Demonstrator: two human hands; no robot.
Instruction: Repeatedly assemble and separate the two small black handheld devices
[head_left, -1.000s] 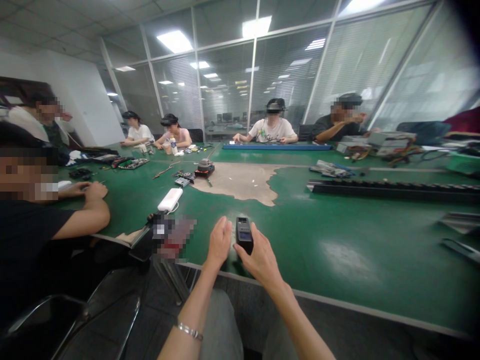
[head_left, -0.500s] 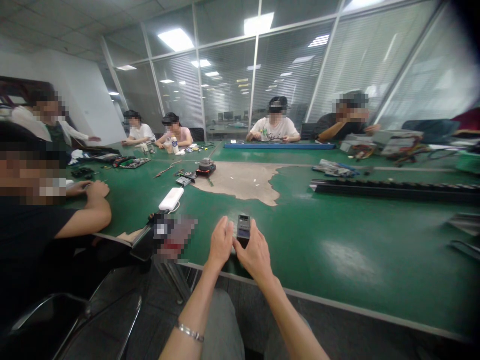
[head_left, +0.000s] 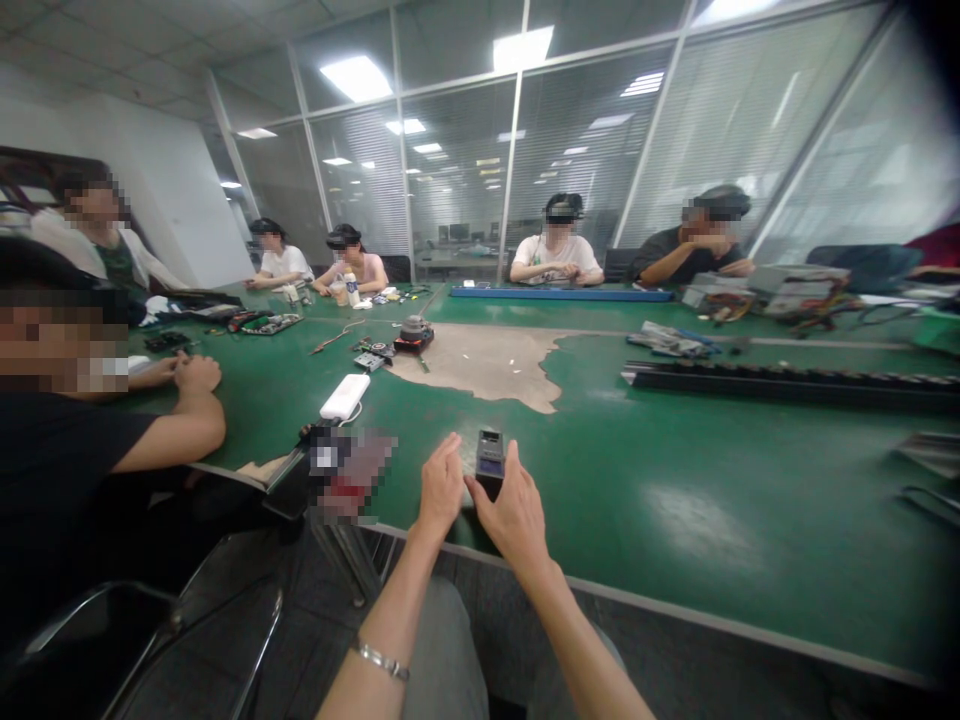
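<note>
A small dark grey, box-shaped device [head_left: 490, 465] stands near the front edge of the green table [head_left: 645, 470]. It has a recess in its top and a bluish panel on the side toward me; its exact kind is unclear. My right hand [head_left: 516, 512] grips it from the right, thumb on the near left side and fingers along the right side. To its left is my left hand [head_left: 442, 488], open with fingers stretched forward, a narrow gap separating it from the device. A metal bracelet [head_left: 381, 660] circles my left wrist.
Left of my hands lie a white power bank-like block [head_left: 345, 397] with a cable and a blurred-out dark item. A long black rail [head_left: 787, 385] lies right. Circuit parts [head_left: 412, 337] sit farther back. A co-worker's arm [head_left: 180, 425] rests at left; other people sit across.
My left hand has drawn slightly away from the device, widening the gap. The right hand stays on it. Across the table, a person's hands have come together.
</note>
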